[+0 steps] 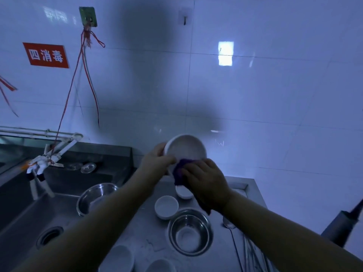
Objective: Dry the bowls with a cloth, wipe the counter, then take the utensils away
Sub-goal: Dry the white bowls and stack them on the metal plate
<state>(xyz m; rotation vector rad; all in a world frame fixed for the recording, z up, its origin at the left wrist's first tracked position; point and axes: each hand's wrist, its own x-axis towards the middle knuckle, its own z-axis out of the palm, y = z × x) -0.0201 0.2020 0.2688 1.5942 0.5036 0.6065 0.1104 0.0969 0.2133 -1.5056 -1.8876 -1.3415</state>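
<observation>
Left hand (157,160) grips the rim of a white bowl (185,148), fingers curled over its edge, holding it tilted in the air above the far end of the steel surface (145,240). Right hand (206,183) pinches a dark purple cloth (179,170) against the bowl's lower rim.

What could go wrong: the bowl hangs from one hand's hold on an edge that may be wet, so a firm rub from the cloth could twist it loose. It would probably fall onto the two small white bowls (166,207) sitting just below and chip them.

On the surface, nearer than those, sits a steel bowl (190,231), and two more white bowls (117,258) stand at the near edge. A spoon (228,224) and some long thin utensils (253,254), too dim to identify, lie along the right side. To the left is a steel sink (29,213) holding another steel bowl (96,197), with a tap (39,165) above. The room is dim and blue-lit, walled in glossy white tiles (275,105), with a red sign (46,55) on the far left.
</observation>
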